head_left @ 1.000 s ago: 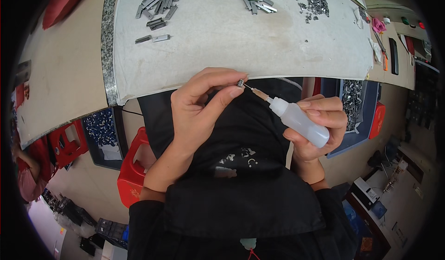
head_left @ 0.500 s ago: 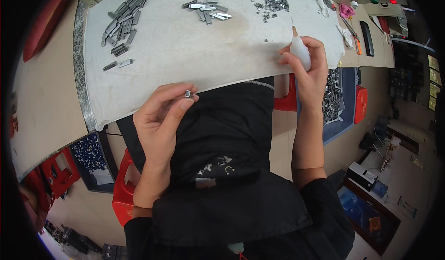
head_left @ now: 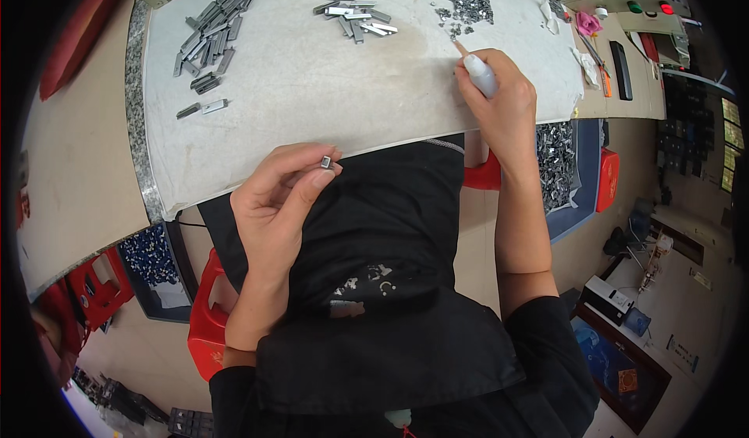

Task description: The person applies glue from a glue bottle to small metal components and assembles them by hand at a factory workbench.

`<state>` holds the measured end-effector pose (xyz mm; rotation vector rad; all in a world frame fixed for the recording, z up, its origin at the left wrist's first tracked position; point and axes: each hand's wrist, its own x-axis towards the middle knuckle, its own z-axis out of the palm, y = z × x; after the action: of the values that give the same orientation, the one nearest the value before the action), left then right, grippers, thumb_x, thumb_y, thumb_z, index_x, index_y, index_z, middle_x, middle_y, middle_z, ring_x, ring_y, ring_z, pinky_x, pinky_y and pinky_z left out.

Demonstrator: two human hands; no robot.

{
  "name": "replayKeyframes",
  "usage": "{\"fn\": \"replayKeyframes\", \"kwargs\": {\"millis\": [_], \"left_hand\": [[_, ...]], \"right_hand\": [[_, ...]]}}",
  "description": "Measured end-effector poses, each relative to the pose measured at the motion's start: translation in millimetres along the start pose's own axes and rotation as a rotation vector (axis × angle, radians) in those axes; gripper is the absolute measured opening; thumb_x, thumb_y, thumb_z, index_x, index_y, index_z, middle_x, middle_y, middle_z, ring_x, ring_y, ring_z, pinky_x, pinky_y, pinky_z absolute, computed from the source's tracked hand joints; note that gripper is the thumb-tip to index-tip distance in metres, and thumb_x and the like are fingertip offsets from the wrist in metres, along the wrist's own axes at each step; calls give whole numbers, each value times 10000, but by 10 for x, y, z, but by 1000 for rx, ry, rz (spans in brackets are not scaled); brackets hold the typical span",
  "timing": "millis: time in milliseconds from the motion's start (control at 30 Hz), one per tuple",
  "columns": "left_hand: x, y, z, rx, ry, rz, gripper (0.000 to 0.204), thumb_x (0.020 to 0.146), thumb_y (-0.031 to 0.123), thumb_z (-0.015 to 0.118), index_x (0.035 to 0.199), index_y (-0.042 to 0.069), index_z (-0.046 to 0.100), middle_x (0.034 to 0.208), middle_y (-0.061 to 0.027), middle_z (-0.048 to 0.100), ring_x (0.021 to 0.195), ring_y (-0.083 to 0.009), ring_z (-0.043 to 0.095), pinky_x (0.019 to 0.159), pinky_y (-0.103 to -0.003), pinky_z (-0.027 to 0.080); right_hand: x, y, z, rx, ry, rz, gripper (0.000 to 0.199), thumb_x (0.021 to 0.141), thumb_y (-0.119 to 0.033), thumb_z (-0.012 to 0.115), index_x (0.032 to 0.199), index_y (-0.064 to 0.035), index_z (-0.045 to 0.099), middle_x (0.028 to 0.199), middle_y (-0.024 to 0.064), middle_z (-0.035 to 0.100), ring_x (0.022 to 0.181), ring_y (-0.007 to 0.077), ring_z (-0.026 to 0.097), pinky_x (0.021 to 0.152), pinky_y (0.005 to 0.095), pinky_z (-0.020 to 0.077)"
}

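Metal piece: pinched in left hand, beside the table edge.
White bottle: clasped in right hand, hands well apart.
Small parts: beside the bottle's nozzle, contact unclear; seemingly a reaching step, calling for fine aim.

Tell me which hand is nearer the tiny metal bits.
Right. The right hand, holding the bottle, is just on the near side of the bits; the left hand is farther off, down-left by the table's front edge.
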<state>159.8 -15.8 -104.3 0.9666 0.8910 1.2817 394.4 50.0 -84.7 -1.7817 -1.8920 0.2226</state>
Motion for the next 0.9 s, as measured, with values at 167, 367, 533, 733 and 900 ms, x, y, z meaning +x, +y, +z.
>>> {"fn": "replayKeyframes", "kwargs": {"millis": [167, 367, 533, 733, 900], "left_hand": [[7, -15, -5, -4, 4, 11, 187, 768, -75, 558, 951, -51, 586, 907, -133, 600, 811, -163, 589, 741, -242, 471], [3, -8, 6, -12, -14, 6, 188, 769, -75, 560, 954, -51, 585, 908, -132, 597, 817, -160, 588, 745, -239, 470], [4, -1, 12, -9, -19, 11, 189, 770, -71, 562, 957, -51, 584, 908, -131, 596, 820, -160, 587, 745, -238, 469], [8, -2, 5, -12, -26, 15, 188, 771, -69, 562, 957, -52, 583, 908, -130, 597, 816, -160, 588, 743, -239, 471], [5, 0, -14, -11, -25, 10, 185, 774, -70, 557, 957, -54, 581, 908, -131, 597, 819, -160, 588, 745, -242, 472]], "right_hand": [[-1, -13, -8, -9, 13, 9, 139, 702, -117, 631, 776, -12, 578, 749, 124, 580, 658, 284, 576, 588, 336, 448], [43, 30, -4, -55, -8, 52, 172, 697, -158, 624, 763, -5, 580, 697, 141, 586, 621, 295, 576, 575, 350, 448], [110, 77, -37, -49, -65, 123, 184, 710, -178, 614, 759, -6, 573, 631, 152, 580, 576, 302, 573, 557, 363, 445], [137, 111, -40, 22, -87, 115, 175, 728, -180, 611, 769, -15, 570, 610, 144, 572, 562, 284, 568, 548, 335, 442], [116, 147, -58, 55, -88, 38, 156, 734, -158, 617, 787, -17, 577, 633, 137, 575, 564, 268, 563, 551, 319, 438]]}}
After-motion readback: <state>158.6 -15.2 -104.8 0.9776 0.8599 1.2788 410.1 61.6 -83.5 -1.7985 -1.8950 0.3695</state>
